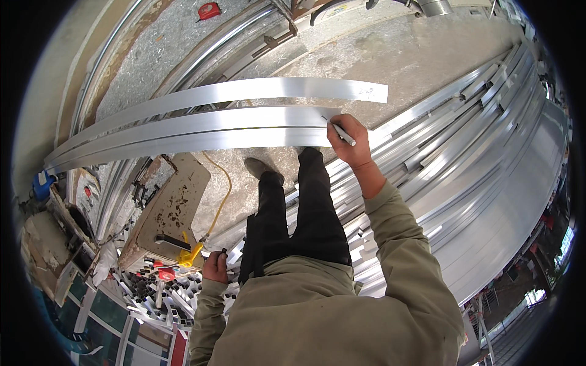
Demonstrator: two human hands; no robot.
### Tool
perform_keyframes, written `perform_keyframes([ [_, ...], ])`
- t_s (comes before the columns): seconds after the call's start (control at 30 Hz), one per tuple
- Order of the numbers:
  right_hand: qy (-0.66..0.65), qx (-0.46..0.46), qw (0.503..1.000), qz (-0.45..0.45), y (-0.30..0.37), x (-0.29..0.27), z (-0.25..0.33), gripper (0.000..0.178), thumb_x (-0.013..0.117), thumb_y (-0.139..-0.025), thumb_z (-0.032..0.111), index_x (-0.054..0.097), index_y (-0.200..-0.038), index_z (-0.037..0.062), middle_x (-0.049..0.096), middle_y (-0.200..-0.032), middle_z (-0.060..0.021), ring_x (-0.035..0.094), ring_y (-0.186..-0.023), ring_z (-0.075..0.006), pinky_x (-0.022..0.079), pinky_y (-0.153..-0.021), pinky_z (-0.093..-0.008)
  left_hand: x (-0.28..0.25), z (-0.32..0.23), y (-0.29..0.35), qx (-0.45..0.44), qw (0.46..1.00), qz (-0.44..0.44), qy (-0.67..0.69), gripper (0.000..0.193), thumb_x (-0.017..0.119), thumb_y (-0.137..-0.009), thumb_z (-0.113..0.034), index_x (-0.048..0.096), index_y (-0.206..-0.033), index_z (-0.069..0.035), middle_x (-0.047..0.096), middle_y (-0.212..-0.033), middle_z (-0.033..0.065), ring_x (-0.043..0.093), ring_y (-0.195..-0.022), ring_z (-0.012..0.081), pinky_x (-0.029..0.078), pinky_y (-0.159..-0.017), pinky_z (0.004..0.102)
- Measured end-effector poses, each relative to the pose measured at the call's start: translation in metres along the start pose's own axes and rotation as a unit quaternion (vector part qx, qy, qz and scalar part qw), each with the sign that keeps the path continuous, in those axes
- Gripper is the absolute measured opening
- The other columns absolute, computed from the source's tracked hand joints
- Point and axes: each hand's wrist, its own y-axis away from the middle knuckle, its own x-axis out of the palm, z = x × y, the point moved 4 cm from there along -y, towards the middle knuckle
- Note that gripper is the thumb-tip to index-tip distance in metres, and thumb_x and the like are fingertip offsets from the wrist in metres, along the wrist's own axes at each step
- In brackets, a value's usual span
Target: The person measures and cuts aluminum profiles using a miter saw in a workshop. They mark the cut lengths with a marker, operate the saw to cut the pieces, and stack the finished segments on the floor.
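My right hand [352, 141] is closed around a white marker pen [345, 135]. The pen's tip meets the right end of a long silver aluminium profile [244, 117]. Right in front of it lies another long profile [244, 139], with a thin dark line between the two. Farther off, a separate flat profile [274, 89] reaches more to the right and bears faint pen marks near its end. My left hand [215, 266] hangs low at my side, its fingers closed on a small black piece, perhaps the pen's cap.
A yellow air gun [190, 254] with a yellow hose [229, 183] rests on a worn machine table [165, 207] to my left. Stacked aluminium profiles [452, 158] fill the right side. Short offcuts [152, 293] pile at lower left. A red tape measure [209, 11] lies at the far left.
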Motion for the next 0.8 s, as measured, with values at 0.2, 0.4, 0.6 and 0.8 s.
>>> perform_keyframes([
  [0.2,0.005,0.025,0.999,-0.022,0.001,0.000,0.002,0.011,0.077,-0.090,0.002,0.069,-0.097,0.0045,0.069,-0.086,-0.0136,0.069,-0.077,-0.0338,0.056,-0.070,-0.0407,-0.001,0.001,0.001,-0.041,0.999,0.023,0.009,0.025,0.063,-0.110,-0.024,0.071,-0.113,-0.001,0.070,-0.084,0.0160,0.068,-0.074,0.0283,0.053,-0.070,0.0424],
  [0.4,-0.002,0.035,0.999,-0.014,0.003,0.000,0.001,0.010,0.076,-0.090,0.001,0.068,-0.095,0.0040,0.069,-0.086,-0.0134,0.070,-0.076,-0.0311,0.056,-0.070,-0.0391,0.002,0.004,0.002,-0.001,1.000,0.005,0.001,0.025,0.062,-0.111,-0.024,0.071,-0.114,0.000,0.071,-0.086,0.0161,0.069,-0.075,0.0278,0.054,-0.070,0.0423],
  [0.6,0.018,0.077,0.994,-0.074,0.003,0.002,-0.006,0.009,0.076,-0.091,0.001,0.068,-0.096,0.0038,0.070,-0.087,-0.0142,0.070,-0.074,-0.0307,0.056,-0.068,-0.0384,0.000,0.008,0.000,-0.010,1.000,0.008,0.004,0.025,0.062,-0.110,-0.023,0.072,-0.114,0.000,0.071,-0.086,0.0160,0.069,-0.076,0.0271,0.054,-0.071,0.0417],
  [0.8,0.018,0.088,0.994,-0.061,0.005,-0.002,-0.004,0.010,0.076,-0.090,0.002,0.068,-0.095,0.0035,0.070,-0.086,-0.0140,0.070,-0.076,-0.0298,0.056,-0.070,-0.0387,0.004,0.010,0.000,-0.016,1.000,0.007,-0.003,0.024,0.062,-0.110,-0.022,0.071,-0.115,0.000,0.071,-0.087,0.0155,0.067,-0.075,0.0256,0.054,-0.070,0.0406],
])
